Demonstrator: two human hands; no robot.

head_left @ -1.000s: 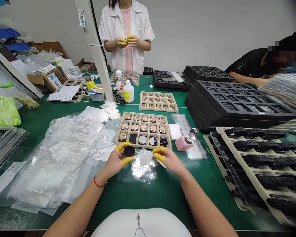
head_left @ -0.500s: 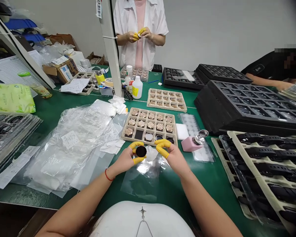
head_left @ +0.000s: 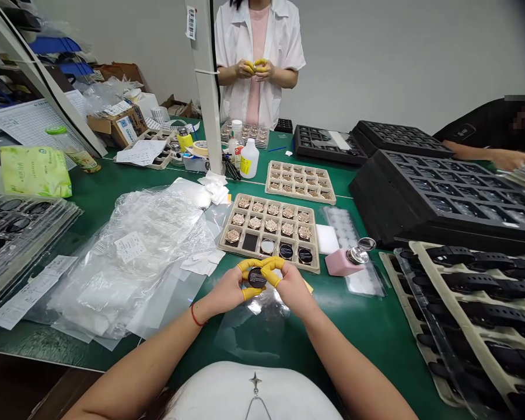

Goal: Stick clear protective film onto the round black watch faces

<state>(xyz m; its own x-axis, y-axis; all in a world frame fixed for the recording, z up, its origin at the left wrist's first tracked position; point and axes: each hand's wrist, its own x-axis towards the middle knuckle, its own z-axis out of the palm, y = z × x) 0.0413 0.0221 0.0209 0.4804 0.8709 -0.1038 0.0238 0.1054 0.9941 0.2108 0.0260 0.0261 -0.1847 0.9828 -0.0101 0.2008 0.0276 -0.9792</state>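
The left hand (head_left: pixel 230 290) and the right hand (head_left: pixel 292 286) are close together, low in the middle of the view, above the counter (head_left: pixel 367 344). Their fingers wear yellow finger cots (head_left: pixel 250 265). The left hand's fingers are nearly closed on a round black disc (head_left: pixel 256 277), from above and from below, and the fingers of the right hand (head_left: pixel 275 263) come over its upper edge and touch it, so the disc is held between both hands, off the counter. A red thread (head_left: pixel 195 315) goes around the left wrist. Under the hands lies a clear plastic sheet (head_left: pixel 245 329). At 12 o'clock from the disc, just beyond the fingers, is a beige tray (head_left: pixel 310 268) with rows of rose-gold watch cases and some dark round pieces. At 3 o'clock stands a pink dispenser bottle (head_left: pixel 343 262), and at 9 o'clock lies a big plastic bag (head_left: pixel 131 268). Across the counter, a co-worker in a white coat (head_left: pixel 256 99) holds the hands together at the chest
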